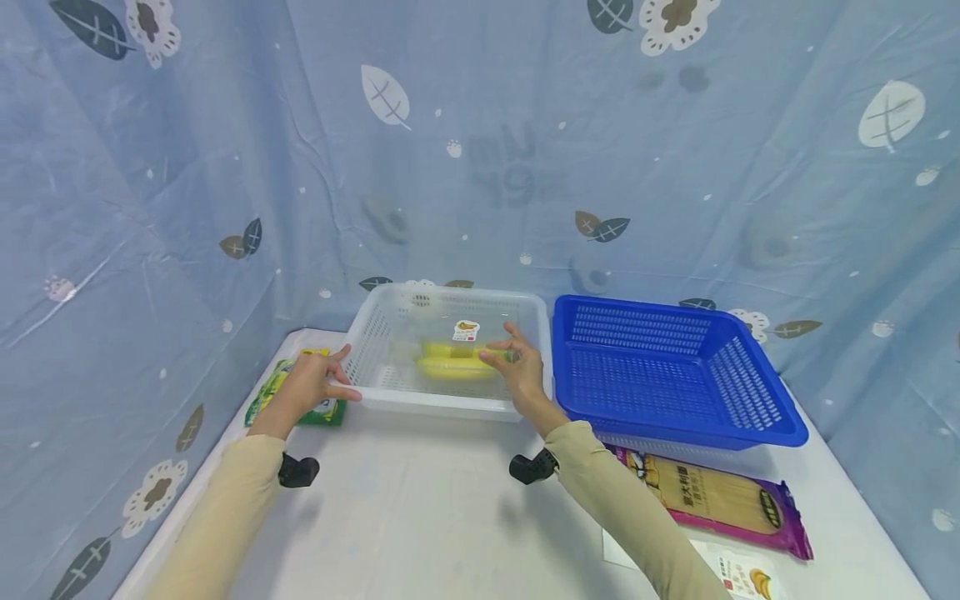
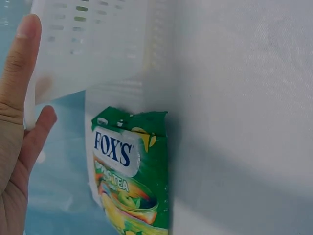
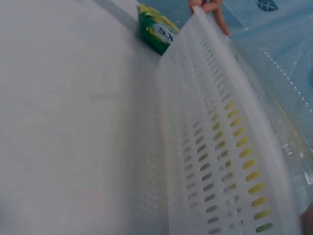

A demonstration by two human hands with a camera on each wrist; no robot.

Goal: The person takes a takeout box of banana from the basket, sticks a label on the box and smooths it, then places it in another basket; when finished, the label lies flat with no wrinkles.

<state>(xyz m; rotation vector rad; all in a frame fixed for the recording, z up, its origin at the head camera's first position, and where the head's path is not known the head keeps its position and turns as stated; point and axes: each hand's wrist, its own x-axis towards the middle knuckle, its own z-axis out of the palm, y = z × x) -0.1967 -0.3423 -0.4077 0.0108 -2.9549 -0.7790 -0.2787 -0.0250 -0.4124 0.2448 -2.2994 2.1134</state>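
Note:
A white slotted plastic basket (image 1: 435,403) stands by the back curtain. Inside it lies a clear bag with long yellow fruit (image 1: 457,367), which look like bananas, under a banana-picture label (image 1: 466,331). My left hand (image 1: 309,382) holds the basket's front left corner, thumb and fingers either side of the rim (image 2: 29,110). Over the front right side reaches my right hand (image 1: 522,371), its thumb and fingertips pinching the bag near the fruit's green end. In the right wrist view, the clear plastic (image 3: 274,117) bulges above the rim.
A green Fox's candy bag (image 2: 129,166) lies beside the basket's left corner. To the right is a blue slotted basket (image 1: 637,367). A spaghetti pack (image 1: 712,496) and a white card with a banana picture (image 1: 738,575) lie in front, partly behind my right sleeve.

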